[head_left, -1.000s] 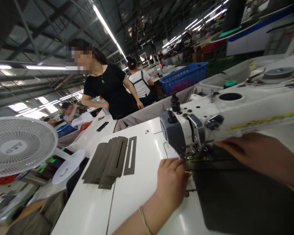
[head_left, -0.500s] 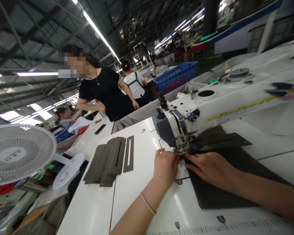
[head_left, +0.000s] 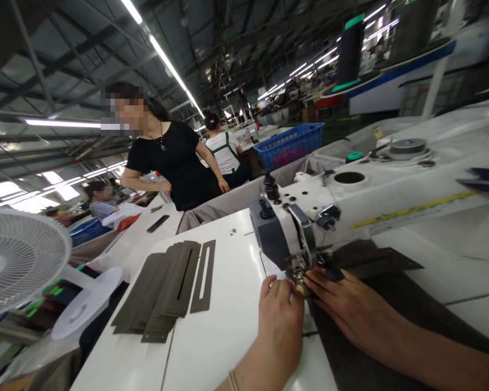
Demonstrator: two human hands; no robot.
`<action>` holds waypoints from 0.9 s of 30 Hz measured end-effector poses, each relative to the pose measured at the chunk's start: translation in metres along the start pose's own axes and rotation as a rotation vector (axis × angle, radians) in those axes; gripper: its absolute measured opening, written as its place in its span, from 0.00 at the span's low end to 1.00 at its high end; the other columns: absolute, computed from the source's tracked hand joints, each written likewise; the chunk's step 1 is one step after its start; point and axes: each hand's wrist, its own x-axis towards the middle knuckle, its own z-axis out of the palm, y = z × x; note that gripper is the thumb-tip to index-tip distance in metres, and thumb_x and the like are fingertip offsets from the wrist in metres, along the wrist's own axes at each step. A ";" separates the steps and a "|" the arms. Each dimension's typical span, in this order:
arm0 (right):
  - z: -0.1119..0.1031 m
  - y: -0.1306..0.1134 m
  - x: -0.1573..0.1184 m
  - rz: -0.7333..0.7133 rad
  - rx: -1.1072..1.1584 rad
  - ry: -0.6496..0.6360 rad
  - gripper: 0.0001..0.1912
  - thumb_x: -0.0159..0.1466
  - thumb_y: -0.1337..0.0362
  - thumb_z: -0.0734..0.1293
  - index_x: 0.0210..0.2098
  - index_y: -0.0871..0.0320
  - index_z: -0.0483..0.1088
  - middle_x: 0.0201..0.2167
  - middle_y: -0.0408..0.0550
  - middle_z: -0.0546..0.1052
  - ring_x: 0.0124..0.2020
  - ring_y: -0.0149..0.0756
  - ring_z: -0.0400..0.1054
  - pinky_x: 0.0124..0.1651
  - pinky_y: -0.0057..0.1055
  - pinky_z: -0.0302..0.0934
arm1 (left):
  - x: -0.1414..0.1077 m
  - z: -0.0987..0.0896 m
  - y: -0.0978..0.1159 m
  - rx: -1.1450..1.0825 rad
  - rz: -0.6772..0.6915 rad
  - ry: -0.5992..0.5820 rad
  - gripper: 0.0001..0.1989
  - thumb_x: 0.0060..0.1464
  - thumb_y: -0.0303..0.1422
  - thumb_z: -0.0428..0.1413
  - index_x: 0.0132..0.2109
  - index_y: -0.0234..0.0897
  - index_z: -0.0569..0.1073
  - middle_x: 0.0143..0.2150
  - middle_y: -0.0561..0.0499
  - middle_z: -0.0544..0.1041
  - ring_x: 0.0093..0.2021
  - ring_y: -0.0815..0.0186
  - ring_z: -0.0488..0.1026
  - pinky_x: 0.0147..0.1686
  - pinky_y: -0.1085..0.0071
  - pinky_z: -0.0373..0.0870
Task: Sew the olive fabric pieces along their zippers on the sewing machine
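Note:
Directly in front of me is a white and grey sewing machine [head_left: 269, 225], its needle area partly hidden by fingers. My left hand [head_left: 280, 320] is closed, with curled fingertips just left of the presser foot; whatever they pinch is hidden. Beside it, my right hand [head_left: 350, 304] has its fingers stretched forward and lying flat by the foot, on the edge of a dark olive fabric panel [head_left: 342, 361]. The panel runs beneath my right forearm. Behind that hand lies a dark strip with small holes [head_left: 391, 259].
Left of the machine lie a stack of slotted olive pieces [head_left: 158, 293] and a single slotted piece [head_left: 204, 277]. A white fan [head_left: 20, 260] stands at far left. Scissors [head_left: 483, 179] and a yellow tape measure [head_left: 411, 210] are on the machine arm. A person in black [head_left: 175, 163] stands beyond.
My view has shifted, so the stack appears lower and further left. Both hands stay by the presser foot. The right hand reaches slightly further in, and the panel sits lower in view.

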 end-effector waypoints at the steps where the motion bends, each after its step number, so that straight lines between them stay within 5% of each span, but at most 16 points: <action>1: -0.001 0.000 0.000 0.008 0.016 -0.012 0.18 0.64 0.75 0.54 0.46 0.63 0.72 0.44 0.54 0.78 0.44 0.40 0.72 0.49 0.41 0.67 | 0.001 0.000 0.000 -0.004 0.011 0.016 0.07 0.60 0.22 0.51 0.39 0.35 0.73 0.35 0.49 0.73 0.36 0.62 0.72 0.48 0.60 0.71; 27: 0.007 0.010 0.002 0.038 0.146 -0.076 0.19 0.65 0.74 0.55 0.52 0.61 0.69 0.44 0.54 0.76 0.43 0.40 0.71 0.50 0.40 0.65 | 0.012 0.012 -0.006 0.036 0.024 -0.025 0.08 0.57 0.22 0.55 0.30 0.35 0.71 0.30 0.49 0.72 0.32 0.63 0.70 0.36 0.64 0.70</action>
